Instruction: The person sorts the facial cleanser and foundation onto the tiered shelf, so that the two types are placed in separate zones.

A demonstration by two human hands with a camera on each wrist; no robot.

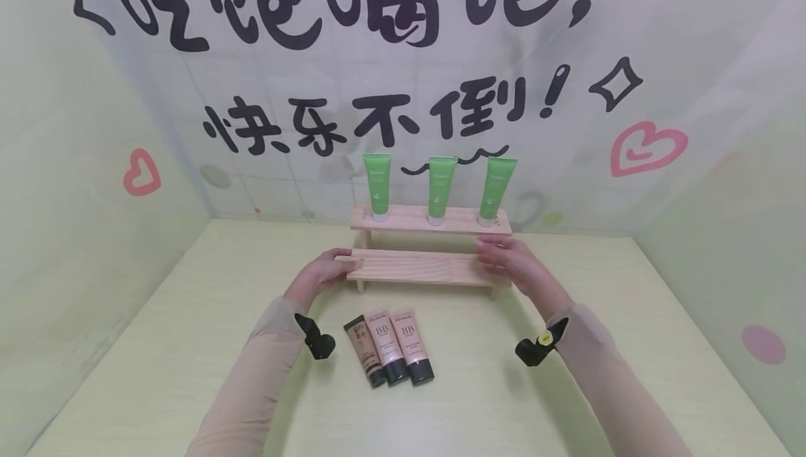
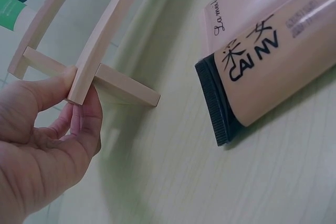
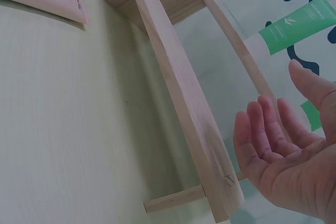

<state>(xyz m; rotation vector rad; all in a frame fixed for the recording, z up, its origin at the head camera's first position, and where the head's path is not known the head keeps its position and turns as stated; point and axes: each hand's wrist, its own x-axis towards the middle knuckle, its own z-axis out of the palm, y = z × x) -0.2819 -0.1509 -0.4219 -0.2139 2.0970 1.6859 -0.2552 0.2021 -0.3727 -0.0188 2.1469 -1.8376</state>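
Observation:
A two-tier wooden display rack point(image 1: 415, 266) stands near the back wall. My left hand point(image 2: 58, 124) pinches the left end of its lower board between thumb and fingers. By the right end of that board, my right hand point(image 3: 289, 156) has its fingers loosely spread and grips nothing; whether it touches the wood I cannot tell. Three green tubes stand on the upper board: a left one point(image 1: 378, 187), a middle one point(image 1: 441, 191) and a right one point(image 1: 497, 191). In front of the rack lie a brown tube point(image 1: 364, 350) and two pink BB tubes point(image 1: 386, 346), side by side.
The pale wooden tabletop point(image 1: 189, 366) carries everything. Behind it rises a wall point(image 1: 315, 191) with black lettering and pink hearts, and side walls close in at left and right. Each wrist wears a small black camera point(image 1: 317, 341).

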